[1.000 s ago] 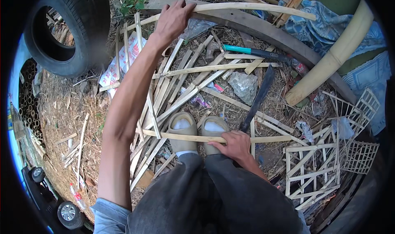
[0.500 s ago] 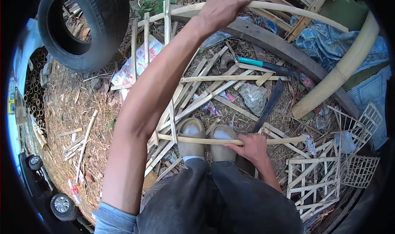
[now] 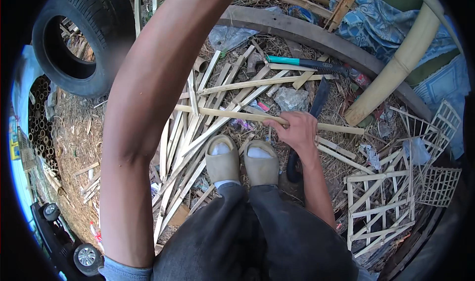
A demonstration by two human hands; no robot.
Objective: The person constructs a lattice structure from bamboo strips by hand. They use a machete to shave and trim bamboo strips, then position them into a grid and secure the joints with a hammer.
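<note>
My left arm (image 3: pixel 131 103) stretches up past the top edge, so its hand is out of sight. My right hand (image 3: pixel 299 130) is closed around a long bamboo strip (image 3: pixel 222 114), in front of my feet. At its left end the strip meets short upright slats (image 3: pixel 192 90), partly hidden behind my left arm. Right beside my right hand lies a machete (image 3: pixel 320 98), its dark handle (image 3: pixel 293 166) beneath my wrist. Many loose bamboo strips (image 3: pixel 198 142) are piled on the ground under the held one.
A saw with a teal handle (image 3: pixel 283 60) rests beyond a grey rock (image 3: pixel 291 99). A tire (image 3: pixel 106 33) stands at upper left. On the right are a thick bamboo pole (image 3: pixel 391 80) and a lattice of slats (image 3: pixel 378 202). A curved beam (image 3: pixel 297 33) crosses the far side.
My left hand has gone up out of view. My right hand has moved the bamboo strip farther from my feet, and the strip now slants slightly. The upright slats shifted up with it.
</note>
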